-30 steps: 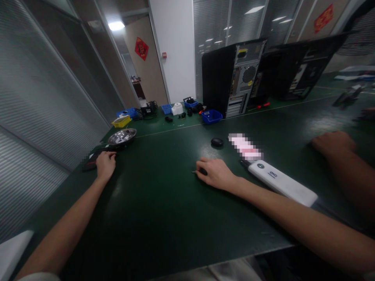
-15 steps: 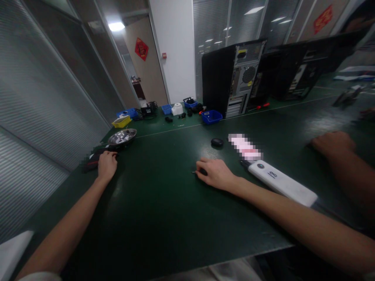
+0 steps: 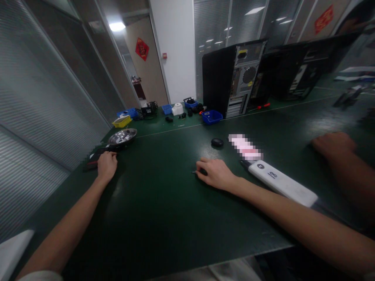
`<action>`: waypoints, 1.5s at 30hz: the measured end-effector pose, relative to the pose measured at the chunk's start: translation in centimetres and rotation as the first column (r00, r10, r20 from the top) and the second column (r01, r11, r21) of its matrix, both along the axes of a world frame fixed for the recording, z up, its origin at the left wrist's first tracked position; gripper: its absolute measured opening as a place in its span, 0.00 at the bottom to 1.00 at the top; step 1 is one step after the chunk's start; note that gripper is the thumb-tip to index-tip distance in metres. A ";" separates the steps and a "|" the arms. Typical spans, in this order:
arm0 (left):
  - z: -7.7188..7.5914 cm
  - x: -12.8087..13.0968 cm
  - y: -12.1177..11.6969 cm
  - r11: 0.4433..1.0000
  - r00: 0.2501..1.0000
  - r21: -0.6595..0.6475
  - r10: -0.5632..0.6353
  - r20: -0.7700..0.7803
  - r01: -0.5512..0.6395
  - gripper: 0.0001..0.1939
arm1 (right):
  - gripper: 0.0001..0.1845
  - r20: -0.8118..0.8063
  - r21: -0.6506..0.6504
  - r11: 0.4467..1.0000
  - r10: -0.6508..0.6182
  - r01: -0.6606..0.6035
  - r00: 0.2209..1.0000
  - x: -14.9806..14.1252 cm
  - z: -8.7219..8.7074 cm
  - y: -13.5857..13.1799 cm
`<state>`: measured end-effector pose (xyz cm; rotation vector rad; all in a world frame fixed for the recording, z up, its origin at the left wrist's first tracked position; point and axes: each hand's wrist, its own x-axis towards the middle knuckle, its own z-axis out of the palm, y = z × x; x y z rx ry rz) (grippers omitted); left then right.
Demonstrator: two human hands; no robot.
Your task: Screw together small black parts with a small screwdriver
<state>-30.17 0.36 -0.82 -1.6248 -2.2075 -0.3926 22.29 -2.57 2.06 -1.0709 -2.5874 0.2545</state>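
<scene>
My right hand (image 3: 215,173) rests on the green table (image 3: 146,210), its fingers closed around a small black screwdriver (image 3: 202,171). The thin metal tip pokes out to the left; most of the handle is hidden. Beyond that hand lies a black, rounded, mouse-like object (image 3: 217,143). At the table's left edge, my left hand (image 3: 107,166) lies against a dark case with a red stripe (image 3: 95,159). Its fingers are loosely bent, and no held thing shows in them. Just beyond is a round metal dish (image 3: 123,137) with small light pieces inside.
A white power bank-like device marked 18 (image 3: 283,183) and a blurred-out pink-and-white object (image 3: 244,146) lie near my right forearm. Another person's hand (image 3: 334,146) rests at right. Computer towers (image 3: 231,80), a blue bin (image 3: 211,116) and a yellow bin (image 3: 122,121) stand behind.
Both my hands stay in place, and the screwdriver has not visibly moved. At the upper right, a person in the background has shifted slightly.
</scene>
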 end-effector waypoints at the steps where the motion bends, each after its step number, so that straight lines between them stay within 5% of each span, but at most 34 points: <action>1: 0.1 0.1 0.0 1.000 1.000 0.001 0.006 -0.002 -0.006 0.22 | 0.08 0.002 -0.004 1.000 0.001 -0.001 1.000 0.0 0.0 0.0; 19: 1.0 1.2 -0.6 0.990 0.989 -0.055 0.136 0.054 -0.133 0.22 | 0.08 0.014 -0.001 1.000 -0.012 0.012 1.000 -0.1 0.0 -0.1; 25: 2.3 3.7 -1.1 0.999 0.998 -0.046 0.027 0.060 -0.025 0.21 | 0.08 0.020 -0.003 1.000 -0.016 0.016 1.000 -0.1 0.0 -0.1; 29: 3.8 8.9 -1.1 0.989 0.987 -0.026 -0.144 0.066 0.146 0.20 | 0.08 0.018 -0.014 1.000 -0.010 0.010 1.000 0.0 0.1 0.0; 32: 4.7 15.1 -2.6 0.919 0.906 0.003 -0.390 0.167 0.395 0.18 | 0.08 0.015 -0.016 1.000 -0.008 0.008 1.000 0.0 0.1 0.0; 35: 4.7 21.5 -5.7 0.728 0.690 0.026 -0.659 0.299 0.685 0.14 | 0.09 0.023 -0.002 1.000 -0.012 0.012 1.000 0.0 0.0 0.0; 38: 3.7 25.5 -8.5 0.579 0.554 -0.033 -0.759 0.341 0.814 0.12 | 0.09 0.023 0.015 1.000 -0.018 0.018 1.000 -0.1 -0.1 -0.1; 41: 2.6 26.7 -9.5 0.523 0.481 -0.016 -0.771 0.416 0.852 0.10 | 0.08 0.023 0.020 0.999 -0.027 0.026 0.999 -0.2 -0.2 -0.1; 45: 2.1 26.4 -9.2 0.524 0.415 0.089 -0.757 0.505 0.847 0.08 | 0.08 0.007 -0.009 0.999 -0.031 0.031 1.000 -0.3 0.0 -0.3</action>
